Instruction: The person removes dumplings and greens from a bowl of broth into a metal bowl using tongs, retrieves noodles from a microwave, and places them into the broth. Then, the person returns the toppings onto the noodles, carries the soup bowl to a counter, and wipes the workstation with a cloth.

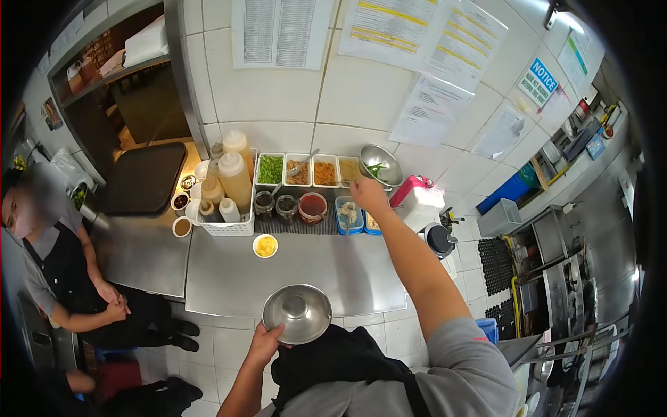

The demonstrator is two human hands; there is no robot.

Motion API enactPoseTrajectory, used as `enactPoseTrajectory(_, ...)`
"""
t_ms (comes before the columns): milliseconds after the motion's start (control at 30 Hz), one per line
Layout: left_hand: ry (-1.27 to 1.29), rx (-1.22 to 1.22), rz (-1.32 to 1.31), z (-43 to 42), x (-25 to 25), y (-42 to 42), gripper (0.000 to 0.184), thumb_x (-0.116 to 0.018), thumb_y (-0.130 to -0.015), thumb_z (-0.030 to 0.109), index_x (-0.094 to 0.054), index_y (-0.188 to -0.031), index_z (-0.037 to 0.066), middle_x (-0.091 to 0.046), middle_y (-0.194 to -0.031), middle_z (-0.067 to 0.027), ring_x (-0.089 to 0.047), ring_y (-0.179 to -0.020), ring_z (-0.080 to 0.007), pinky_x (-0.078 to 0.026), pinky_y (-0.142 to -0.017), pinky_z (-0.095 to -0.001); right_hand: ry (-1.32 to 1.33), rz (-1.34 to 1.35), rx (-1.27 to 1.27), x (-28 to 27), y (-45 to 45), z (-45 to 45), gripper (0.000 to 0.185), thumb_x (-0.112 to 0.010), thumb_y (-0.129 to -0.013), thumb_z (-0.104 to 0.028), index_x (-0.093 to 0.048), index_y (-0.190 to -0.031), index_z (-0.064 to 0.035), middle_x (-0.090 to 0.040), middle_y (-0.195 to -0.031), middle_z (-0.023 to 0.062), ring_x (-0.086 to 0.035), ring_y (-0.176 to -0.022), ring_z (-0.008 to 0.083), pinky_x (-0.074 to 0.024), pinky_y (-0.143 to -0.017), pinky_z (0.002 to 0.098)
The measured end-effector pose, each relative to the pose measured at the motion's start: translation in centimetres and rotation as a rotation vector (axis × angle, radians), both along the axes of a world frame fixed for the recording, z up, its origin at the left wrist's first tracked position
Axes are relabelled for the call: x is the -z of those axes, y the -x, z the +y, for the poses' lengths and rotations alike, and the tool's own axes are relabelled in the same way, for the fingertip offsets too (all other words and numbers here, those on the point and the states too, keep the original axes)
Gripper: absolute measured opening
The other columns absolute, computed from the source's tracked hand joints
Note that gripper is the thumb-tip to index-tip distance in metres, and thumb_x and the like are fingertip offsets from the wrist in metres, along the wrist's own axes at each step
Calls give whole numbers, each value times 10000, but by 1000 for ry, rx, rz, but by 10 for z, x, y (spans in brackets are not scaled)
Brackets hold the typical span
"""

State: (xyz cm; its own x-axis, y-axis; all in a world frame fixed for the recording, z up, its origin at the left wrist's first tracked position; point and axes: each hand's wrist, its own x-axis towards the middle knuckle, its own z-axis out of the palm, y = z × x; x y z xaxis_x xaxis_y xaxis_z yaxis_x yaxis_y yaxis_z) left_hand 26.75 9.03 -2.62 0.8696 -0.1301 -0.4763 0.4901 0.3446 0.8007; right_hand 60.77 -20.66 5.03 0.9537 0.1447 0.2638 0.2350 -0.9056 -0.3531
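Note:
My left hand (pixel 265 342) grips the rim of a steel bowl (pixel 297 314) at the counter's front edge; its inside looks empty. My right hand (pixel 368 194) reaches to the back of the counter, fingers closed at the tray of pale tan food (pixel 349 169); what they hold, if anything, is hidden. Just behind that hand, a steel bowl (pixel 381 165) with green pieces leans near the wall. Trays of chopped greens (pixel 270 169), brown bits (pixel 299 172) and orange bits (pixel 324 173) stand to its left. Below it is a blue container (pixel 349 215) of pale food.
A white basket (pixel 240 228) of squeeze bottles stands left of dark jars (pixel 264 203) and a red sauce jar (pixel 313 206). A white cup (pixel 265 245) of yellow food sits on the steel counter (pixel 215 278). A co-worker (pixel 69 264) stands at the left, hands together.

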Motion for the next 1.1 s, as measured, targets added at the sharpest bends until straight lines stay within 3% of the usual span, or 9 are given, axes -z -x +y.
enactPoseTrajectory(233, -21, 73, 11, 8, 4, -35, 294, -509, -924, 72, -471, -1185, -57, -633, -970, -165, -663, -770, -277, -576, -571, -371, -6, -137, 85, 11, 50, -6, 241, -578, -874, -216, -549, -750, -11, -605, -742, 254, -597, -724, 438, -476, -633, 511)
enactPoseTrajectory(467, -10, 272, -45, -2, 1, -70, 318, -508, -918, 66, -463, -1218, -29, -622, -1030, -173, -664, -786, -285, -579, -581, -378, -108, -110, 69, 71, 58, -33, 159, -554, -891, -209, -578, -874, -52, -626, -790, 208, -616, -712, 419, -471, -628, 533)
enactPoseTrajectory(567, 55, 404, -81, -30, 5, -78, 337, -501, -919, 61, -452, -1243, -16, -608, -1080, -178, -665, -803, -282, -573, -568, -379, -548, -166, 320, 57, 75, -44, 189, -594, -865, -234, -589, -843, -47, -644, -746, 170, -631, -650, 329, -479, -597, 461)
enactPoseTrajectory(600, 72, 375, -46, -41, 4, -77, 346, -493, -918, 45, -436, -1256, -5, -600, -1077, -176, -659, -796, -288, -560, -544, -386, -1052, -29, 273, 73, 83, -56, 144, -580, -895, -187, -576, -931, -47, -657, -767, 121, -633, -632, 245, -506, -585, 413)
enactPoseTrajectory(667, 57, 449, 5, -56, 2, -74, 358, -485, -917, 28, -419, -1268, 6, -591, -1075, -175, -653, -789, -293, -547, -520, -392, -1676, 319, 309, -6, 172, -71, 201, -549, -922, -136, -528, -1098, -41, -657, -868, 96, -636, -697, 192, -536, -649, 364)
enactPoseTrajectory(700, 52, 492, 17, -66, 1, -74, 372, -491, -915, 31, -413, -1278, 16, -587, -1086, -172, -652, -798, -292, -547, -513, -397, -1716, 232, 388, -6, 210, -92, 201, -549, -922, -136, -528, -1098, -41, -657, -868, 96, -636, -697, 192, -536, -649, 364)
enactPoseTrajectory(767, 47, 609, 21, -86, 1, -74, 387, -496, -912, 34, -406, -1288, 25, -582, -1098, -169, -652, -808, -292, -547, -507, -402, -1997, 360, 16, -7, 297, -128, 332, -527, -928, -98, -442, -1243, -37, -645, -986, 118, -639, -774, 197, -546, -751, 369)
enactPoseTrajectory(900, -30, 824, 7, -138, 17, -77, 374, -503, -913, 48, -421, -1277, 19, -589, -1098, -166, -655, -805, -294, -552, -490, -394, -1886, 234, 195, -5, 514, -159, 332, -537, -897, -79, -487, -1221, -27, -573, -829, 55, -568, -682, 145, -485, -636, 328)
enactPoseTrajectory(1100, -122, 1144, -129, -276, -7, -1, 324, -507, -910, 67, -469, -1221, -15, -630, -1002, -168, -656, -718, -286, -554, -490, -381, -1833, -165, 994, 21, 800, -101, 262, -467, -986, -239, -507, -1144, -34, -395, -572, -2, -391, -453, 104, -336, -422, 255)
